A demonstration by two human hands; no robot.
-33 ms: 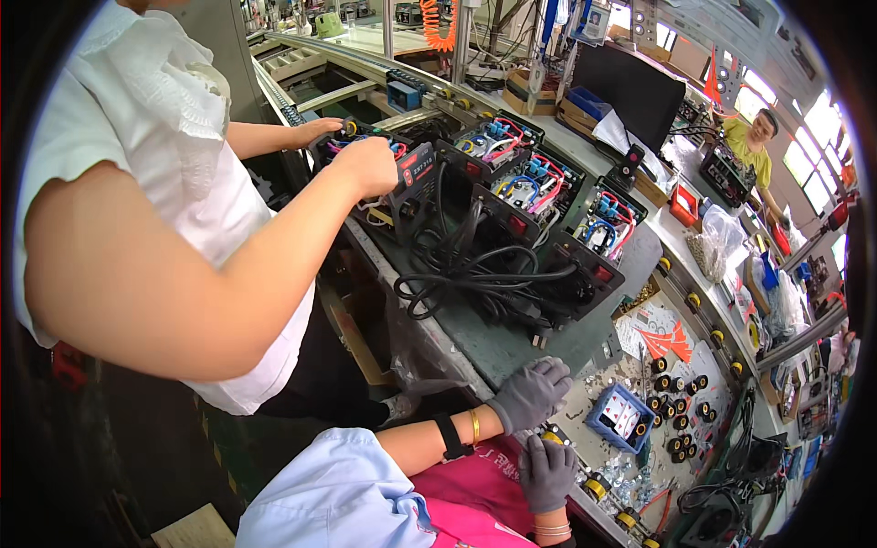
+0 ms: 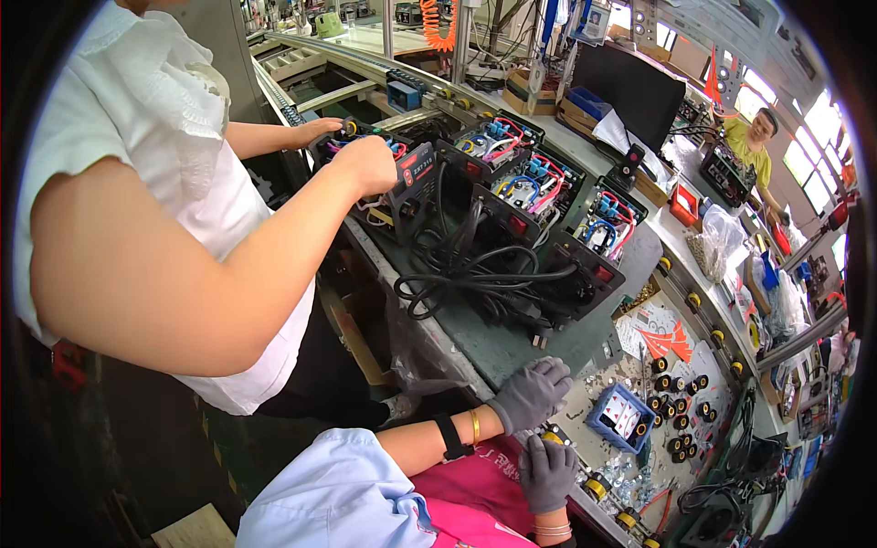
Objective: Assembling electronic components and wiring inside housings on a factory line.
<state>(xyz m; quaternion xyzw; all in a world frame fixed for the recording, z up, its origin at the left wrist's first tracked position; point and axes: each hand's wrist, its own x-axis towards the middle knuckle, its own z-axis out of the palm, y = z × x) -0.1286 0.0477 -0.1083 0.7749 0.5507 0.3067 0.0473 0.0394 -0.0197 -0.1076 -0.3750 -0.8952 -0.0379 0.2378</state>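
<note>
My left hand (image 2: 532,395), in a grey glove, rests at the near edge of the green work surface (image 2: 493,340), fingers loosely extended and holding nothing visible. Below it my right hand (image 2: 548,470), gloved too, lies by the conveyor edge next to yellow rollers (image 2: 596,487), its fingers slightly apart and nothing seen in them. Beyond my left hand stand several black machine units with open tops, among them the nearest unit (image 2: 585,260), showing coloured wires. Thick black power cables (image 2: 448,274) lie coiled in front of them.
A co-worker in white (image 2: 164,228) stands at left, both hands on the farthest-left unit. To my right are a blue bin (image 2: 621,417) with small parts, several black knobs (image 2: 681,406) and orange-red paper pieces (image 2: 671,342). Another person (image 2: 754,142) works at far right.
The co-worker's near elbow has shifted very slightly, the hand staying on the unit. My two hands have not moved.
</note>
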